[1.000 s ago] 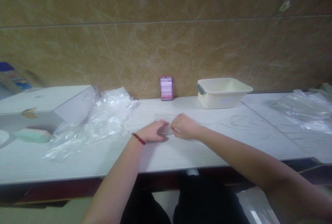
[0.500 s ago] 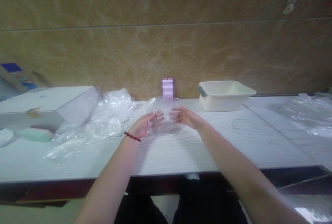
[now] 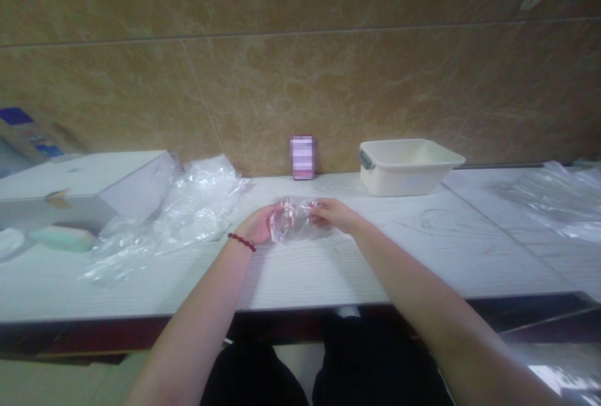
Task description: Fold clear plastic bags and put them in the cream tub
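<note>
Between my two hands, a crumpled clear plastic bag (image 3: 297,221) is held just over the white wood-grain table (image 3: 310,274). My left hand (image 3: 260,224), with a dark red beaded bracelet at its wrist, grips the bag's left side. On the right side, the fingers of my right hand (image 3: 334,213) are closed on the plastic. Behind the bag, a phone (image 3: 303,158) with a blurred screen leans upright against the wall.
A cream plastic basin (image 3: 404,182) with a grey handle stands right of the phone. Loose clear plastic bags (image 3: 200,202) lie at left beside a white box (image 3: 89,180); a pale green block (image 3: 66,238) sits before it. More clear plastic (image 3: 558,196) lies far right.
The bag has been gathered into a smaller, lower bunch and no longer overlaps the phone. Both hands' spread fingers have closed on it. The view has shifted slightly.
</note>
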`<state>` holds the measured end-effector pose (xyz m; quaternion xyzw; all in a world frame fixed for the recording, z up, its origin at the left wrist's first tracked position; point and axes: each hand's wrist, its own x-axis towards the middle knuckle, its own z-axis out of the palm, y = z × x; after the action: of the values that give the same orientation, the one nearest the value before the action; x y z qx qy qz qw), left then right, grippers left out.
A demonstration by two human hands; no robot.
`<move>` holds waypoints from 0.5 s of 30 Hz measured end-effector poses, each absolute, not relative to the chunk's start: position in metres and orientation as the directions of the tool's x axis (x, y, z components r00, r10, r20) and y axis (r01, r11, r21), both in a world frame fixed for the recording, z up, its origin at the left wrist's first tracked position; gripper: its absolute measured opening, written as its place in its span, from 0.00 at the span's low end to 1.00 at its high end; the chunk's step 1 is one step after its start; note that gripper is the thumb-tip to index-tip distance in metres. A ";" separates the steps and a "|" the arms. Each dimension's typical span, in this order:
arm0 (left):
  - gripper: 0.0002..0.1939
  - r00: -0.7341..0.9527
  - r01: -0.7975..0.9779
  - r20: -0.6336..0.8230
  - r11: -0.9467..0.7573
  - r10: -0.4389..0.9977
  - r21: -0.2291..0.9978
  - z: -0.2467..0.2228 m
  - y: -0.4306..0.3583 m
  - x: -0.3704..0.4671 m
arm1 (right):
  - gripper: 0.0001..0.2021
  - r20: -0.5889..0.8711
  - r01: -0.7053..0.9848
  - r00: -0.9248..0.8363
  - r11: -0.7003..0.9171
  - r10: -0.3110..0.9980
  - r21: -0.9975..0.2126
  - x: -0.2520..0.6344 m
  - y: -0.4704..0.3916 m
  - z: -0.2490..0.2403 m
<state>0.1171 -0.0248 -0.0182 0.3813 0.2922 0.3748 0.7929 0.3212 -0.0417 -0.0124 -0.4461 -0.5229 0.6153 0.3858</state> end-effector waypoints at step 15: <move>0.17 0.531 -0.421 -0.061 0.325 0.845 0.847 -0.027 -0.025 0.114 | 0.13 -0.102 -0.114 -0.303 -0.143 0.947 -0.983 0.324 -0.040 -0.014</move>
<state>0.1138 -0.0251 -0.0275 0.4117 0.2580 0.4100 0.7719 0.3236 -0.0401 -0.0140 -0.4149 -0.5024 0.6318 0.4198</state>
